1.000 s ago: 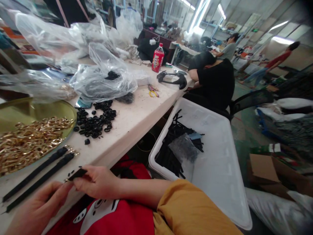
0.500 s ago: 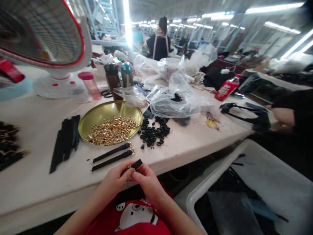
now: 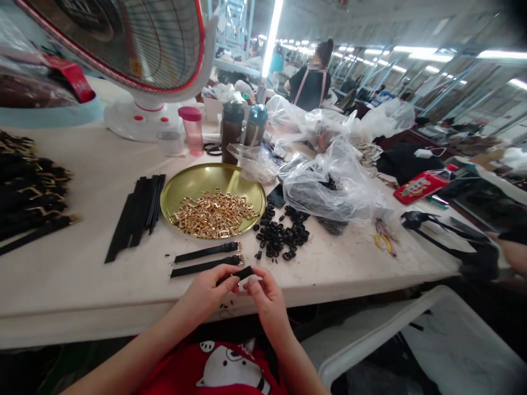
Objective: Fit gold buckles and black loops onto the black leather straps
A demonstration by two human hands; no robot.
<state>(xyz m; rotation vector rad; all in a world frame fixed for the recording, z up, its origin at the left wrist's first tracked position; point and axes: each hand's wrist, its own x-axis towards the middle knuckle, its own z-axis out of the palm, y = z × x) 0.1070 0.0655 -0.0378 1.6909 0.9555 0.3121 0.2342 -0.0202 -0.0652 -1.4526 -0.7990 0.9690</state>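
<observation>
My left hand and my right hand meet at the table's near edge, both pinched on a short black strap held between them. Just beyond lie two finished black straps with gold buckles at their right ends. A round gold tray full of gold buckles sits behind those. A heap of small black loops is to the tray's right. A bundle of plain black straps lies to its left.
A white fan stands at the back left, with a pink cup and two bottles beside it. Clear plastic bags, a red bottle and yellow pliers lie right. A white bin sits below. A person in an apron stands behind.
My view has swung left from the white bin toward the table. Both hands stay together on the black strap, which now sits a little higher over the table edge.
</observation>
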